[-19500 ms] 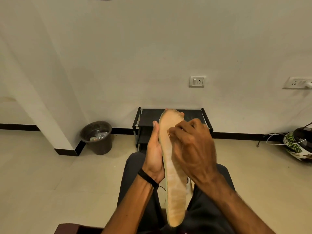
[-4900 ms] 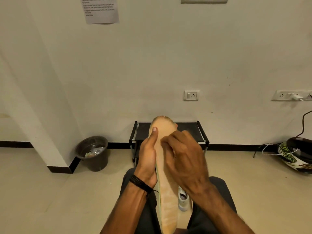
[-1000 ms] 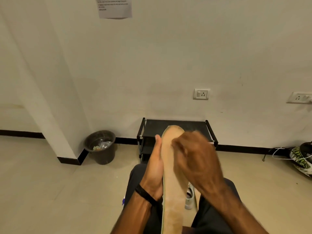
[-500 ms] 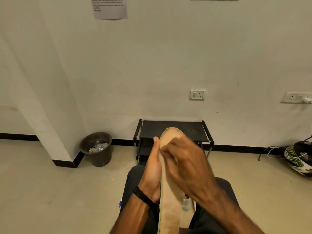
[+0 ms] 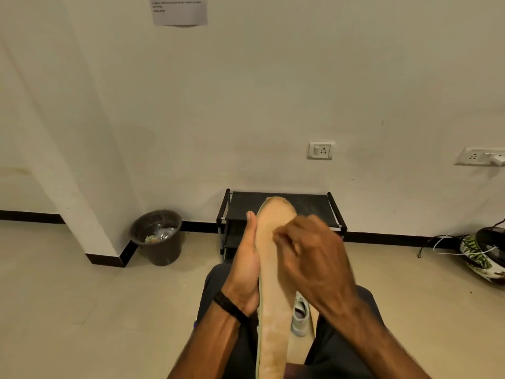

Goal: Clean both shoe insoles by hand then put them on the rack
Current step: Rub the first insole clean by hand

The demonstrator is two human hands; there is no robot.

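Up close, the right hand (image 5: 314, 258) has its curled fingertips (image 5: 281, 237) on the tan insole (image 5: 273, 305), apparently rubbing it, though blurred. The left hand (image 5: 246, 266) grips the insole's edge, holding it upright over the lap, before the black rack (image 5: 308, 205).

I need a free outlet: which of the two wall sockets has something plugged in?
The wide socket plate at the far right edge; a white plug sticks out of it. The smaller socket above the rack is unoccupied.
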